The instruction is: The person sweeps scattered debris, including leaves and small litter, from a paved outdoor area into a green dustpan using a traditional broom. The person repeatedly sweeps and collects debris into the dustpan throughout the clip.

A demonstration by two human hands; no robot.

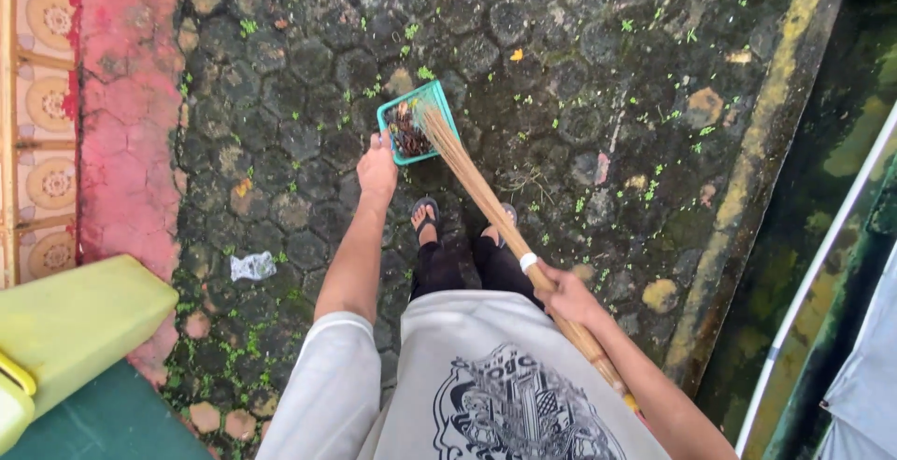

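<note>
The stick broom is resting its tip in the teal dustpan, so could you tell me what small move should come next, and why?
Probably draw the stick broom back out with the right hand. Its tip lies inside the teal dustpan, which already holds dark debris, while the left hand steadies the pan's near edge on the paving.

A dustpan (416, 124) lies on the paving (579, 77) ahead of the feet, broom (486, 200) bristles in it, a crumpled wrapper (252, 266) left, a curb (757, 170) right.

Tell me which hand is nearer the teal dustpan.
Left. The left hand holds the teal dustpan by its near edge; the right hand grips the stick broom farther back, by the hip.
</note>
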